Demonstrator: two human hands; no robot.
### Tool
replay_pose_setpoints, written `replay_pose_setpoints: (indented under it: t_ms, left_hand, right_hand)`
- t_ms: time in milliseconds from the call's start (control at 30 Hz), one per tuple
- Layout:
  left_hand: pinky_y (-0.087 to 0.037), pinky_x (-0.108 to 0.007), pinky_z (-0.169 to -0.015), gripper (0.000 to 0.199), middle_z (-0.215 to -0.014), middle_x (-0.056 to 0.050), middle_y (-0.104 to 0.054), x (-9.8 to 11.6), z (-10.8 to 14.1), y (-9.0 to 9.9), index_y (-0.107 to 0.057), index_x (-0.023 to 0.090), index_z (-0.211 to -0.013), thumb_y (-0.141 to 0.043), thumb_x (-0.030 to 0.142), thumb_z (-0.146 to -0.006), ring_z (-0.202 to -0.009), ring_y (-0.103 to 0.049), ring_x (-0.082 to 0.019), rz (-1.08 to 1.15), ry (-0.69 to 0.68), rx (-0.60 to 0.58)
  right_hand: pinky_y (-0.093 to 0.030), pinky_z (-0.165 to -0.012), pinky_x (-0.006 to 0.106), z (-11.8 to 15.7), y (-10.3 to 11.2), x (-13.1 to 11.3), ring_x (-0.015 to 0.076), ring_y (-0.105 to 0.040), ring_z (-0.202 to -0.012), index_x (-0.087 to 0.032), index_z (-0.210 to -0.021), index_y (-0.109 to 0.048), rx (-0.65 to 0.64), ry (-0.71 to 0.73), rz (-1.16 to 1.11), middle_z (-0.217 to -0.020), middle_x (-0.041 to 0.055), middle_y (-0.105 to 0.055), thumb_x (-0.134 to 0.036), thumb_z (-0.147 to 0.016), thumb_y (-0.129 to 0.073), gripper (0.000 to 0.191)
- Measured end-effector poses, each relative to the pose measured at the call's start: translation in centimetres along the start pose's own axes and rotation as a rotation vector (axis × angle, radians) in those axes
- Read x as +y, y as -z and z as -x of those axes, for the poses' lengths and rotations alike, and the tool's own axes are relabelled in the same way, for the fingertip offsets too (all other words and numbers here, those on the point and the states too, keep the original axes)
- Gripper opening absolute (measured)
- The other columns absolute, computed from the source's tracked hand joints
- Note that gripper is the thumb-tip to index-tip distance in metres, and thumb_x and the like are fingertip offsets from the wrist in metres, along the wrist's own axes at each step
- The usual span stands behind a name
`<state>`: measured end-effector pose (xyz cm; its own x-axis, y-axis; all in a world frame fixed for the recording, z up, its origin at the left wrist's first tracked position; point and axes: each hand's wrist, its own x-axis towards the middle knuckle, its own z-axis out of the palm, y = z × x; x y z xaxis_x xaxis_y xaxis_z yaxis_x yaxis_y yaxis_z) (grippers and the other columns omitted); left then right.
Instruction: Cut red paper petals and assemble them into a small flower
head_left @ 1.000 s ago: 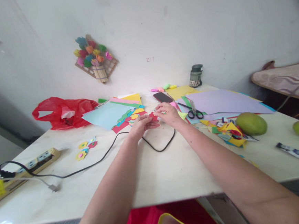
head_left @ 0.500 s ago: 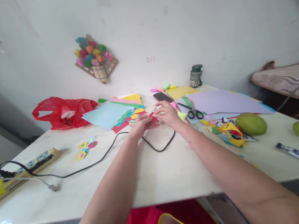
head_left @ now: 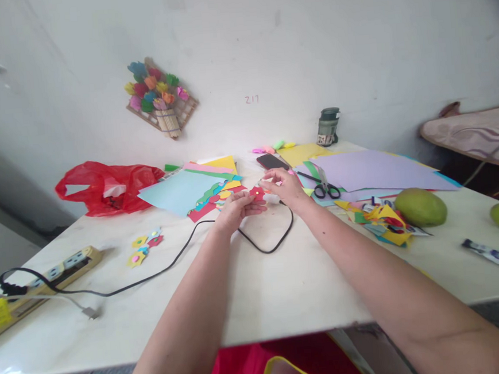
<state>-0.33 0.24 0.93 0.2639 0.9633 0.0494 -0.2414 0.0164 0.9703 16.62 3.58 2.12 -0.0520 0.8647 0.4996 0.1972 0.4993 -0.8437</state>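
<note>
My left hand (head_left: 240,208) is closed on a red paper flower (head_left: 256,194) with a small yellow dot at its middle. Just to the right, my right hand (head_left: 284,185) hovers with its fingers bent and apart, and no object shows in them. Below its fingers lies a white object (head_left: 272,198) at the end of a black cord (head_left: 275,247); its kind is partly hidden. Coloured paper pieces (head_left: 225,194) lie behind my left hand. Several finished paper flowers (head_left: 136,258) rest on the table to the left.
Black scissors (head_left: 326,190) and purple paper sheets (head_left: 373,168) lie to the right, near paper scraps (head_left: 388,222) and a green fruit (head_left: 420,207). A phone (head_left: 272,161) is behind my hands. At left are a power strip (head_left: 57,272) and a red plastic bag (head_left: 98,193).
My right hand has drawn back a little to the right from the red flower. The flower's yellow middle and the white object now show. My left hand stays in place.
</note>
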Motion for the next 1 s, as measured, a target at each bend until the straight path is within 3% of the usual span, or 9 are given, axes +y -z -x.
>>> replay_pose_setpoints:
  t_ms: [167, 333, 633, 1000]
  left_hand:
    - [-0.057, -0.031, -0.069, 0.021, -0.080, -0.014, -0.074, -0.1, -0.1, 0.1, -0.060, 0.010, -0.080, -0.072, 0.027, -0.073, -0.072, -0.072, -0.023, 0.008, 0.004, -0.002]
    - [-0.056, -0.030, -0.068, 0.019, -0.080, -0.014, -0.073, -0.2, -0.2, 0.1, -0.059, 0.011, -0.079, -0.070, 0.025, -0.073, -0.072, -0.072, -0.022, 0.006, 0.001, -0.009]
    - [-0.057, -0.032, -0.069, 0.023, -0.082, -0.014, -0.074, -0.3, -0.2, 0.1, -0.061, 0.010, -0.083, -0.072, 0.027, -0.072, -0.073, -0.072, -0.023, -0.022, 0.000, -0.034]
    - [-0.056, -0.034, -0.071, 0.025, -0.083, -0.014, -0.073, -0.1, 0.0, -0.1, -0.062, 0.009, -0.083, -0.072, 0.028, -0.071, -0.074, -0.072, -0.024, -0.037, -0.005, -0.050]
  right_hand:
    - [-0.047, -0.077, 0.036, 0.4, 0.4, -0.8, 0.0187, -0.061, -0.084, -0.017, -0.101, -0.063, -0.129, -0.213, -0.195, -0.094, 0.0073, -0.066, -0.033, -0.062, -0.076, 0.044]
    - [-0.046, -0.072, 0.034, 0.7, 0.3, -1.5, 0.0188, -0.062, -0.082, -0.017, -0.102, -0.065, -0.160, -0.342, -0.202, -0.093, 0.0081, -0.068, -0.032, -0.059, -0.079, 0.047]
    - [-0.041, -0.065, 0.030, 0.7, -0.1, -1.2, 0.0145, -0.055, -0.068, -0.016, -0.070, -0.066, -0.200, -0.406, -0.223, -0.068, 0.0019, -0.065, -0.044, -0.051, -0.080, 0.036]
    - [-0.038, -0.061, 0.030, 1.0, -0.2, -1.7, 0.0130, -0.050, -0.060, -0.018, -0.059, -0.060, -0.183, -0.406, -0.195, -0.057, -0.0015, -0.058, -0.046, -0.045, -0.081, 0.038]
